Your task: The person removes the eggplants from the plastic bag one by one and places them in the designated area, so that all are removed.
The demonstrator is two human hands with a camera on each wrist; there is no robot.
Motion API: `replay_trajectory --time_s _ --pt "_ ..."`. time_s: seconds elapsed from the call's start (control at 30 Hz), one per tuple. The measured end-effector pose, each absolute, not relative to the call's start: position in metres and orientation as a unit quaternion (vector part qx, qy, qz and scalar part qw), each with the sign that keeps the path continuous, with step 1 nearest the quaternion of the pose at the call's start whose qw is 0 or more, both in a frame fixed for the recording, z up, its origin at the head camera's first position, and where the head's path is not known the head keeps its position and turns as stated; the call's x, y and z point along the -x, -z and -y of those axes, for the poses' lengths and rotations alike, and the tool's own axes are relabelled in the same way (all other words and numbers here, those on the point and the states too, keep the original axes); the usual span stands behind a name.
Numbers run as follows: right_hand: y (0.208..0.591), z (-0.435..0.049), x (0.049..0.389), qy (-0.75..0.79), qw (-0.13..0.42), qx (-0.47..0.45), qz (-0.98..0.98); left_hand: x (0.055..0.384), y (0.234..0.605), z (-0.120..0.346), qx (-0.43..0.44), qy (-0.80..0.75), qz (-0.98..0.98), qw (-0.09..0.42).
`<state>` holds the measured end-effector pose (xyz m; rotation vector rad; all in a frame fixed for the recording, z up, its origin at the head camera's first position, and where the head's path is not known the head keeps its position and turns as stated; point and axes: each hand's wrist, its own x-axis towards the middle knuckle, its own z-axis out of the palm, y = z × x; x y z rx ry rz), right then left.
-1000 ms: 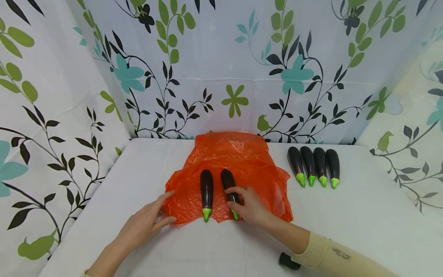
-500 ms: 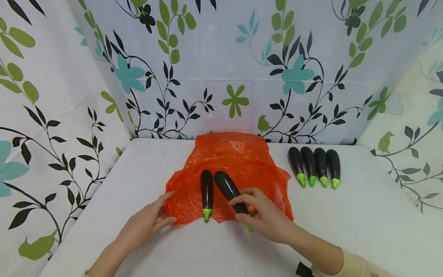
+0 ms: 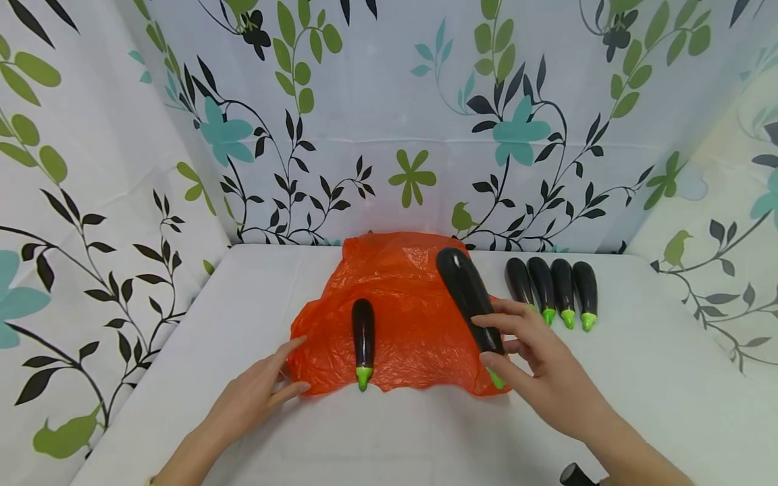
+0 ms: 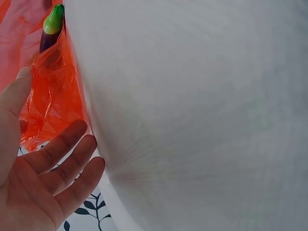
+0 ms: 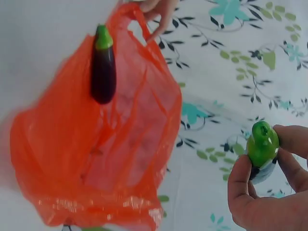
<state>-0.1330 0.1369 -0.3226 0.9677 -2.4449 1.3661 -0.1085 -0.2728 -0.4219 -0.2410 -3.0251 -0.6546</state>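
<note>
In the head view, my right hand [image 3: 541,371] grips a dark eggplant [image 3: 464,283] near its green stem end, raised over the right part of the orange-red plastic bag [image 3: 404,270]. The right wrist view shows the thumb and fingers around that eggplant's green end [image 5: 263,144]. A second eggplant [image 3: 363,334] lies on the bag, stem end toward me. At the bag's left edge, my left hand [image 3: 252,395] rests with its fingers extended; the left wrist view has them loosely spread beside the bag [image 4: 53,96].
Several more eggplants [image 3: 564,287] lie in a row at the right rear of the white table [image 3: 644,378]. A leaf-patterned curtain [image 3: 377,101] rises behind and along both sides. A small black object [image 3: 574,475] shows by my right wrist at the lower edge.
My right hand has lifted the right-hand eggplant off the bag and carried it to the right, toward the row. My left hand and the other eggplant have stayed in place.
</note>
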Motion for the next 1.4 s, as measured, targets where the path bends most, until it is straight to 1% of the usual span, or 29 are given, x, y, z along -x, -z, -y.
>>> replay_trajectory --time_s 0.07,0.27,0.5,0.9,1.13,1.4 --pt "0.322 -0.145 0.134 -0.468 0.098 -0.299 0.826 0.108 0.422 0.273 0.078 0.211 0.974 0.020" --pt "0.322 -0.169 0.141 -0.466 0.093 -0.209 0.855 0.107 0.421 0.272 0.074 0.210 0.975 0.018" --pt "0.331 -0.193 0.147 -0.438 0.084 -0.157 0.881 0.108 0.420 0.272 0.071 0.207 0.976 0.015" --pt "0.356 -0.219 0.162 -0.429 0.033 -0.105 0.897 0.107 0.421 0.272 0.080 0.206 0.975 0.021" --pt "0.373 -0.229 0.167 -0.426 -0.029 -0.068 0.902 0.108 0.421 0.272 0.076 0.203 0.976 0.021" --pt "0.393 -0.239 0.168 -0.416 -0.068 -0.053 0.905 0.109 0.420 0.271 0.073 0.208 0.975 0.011"
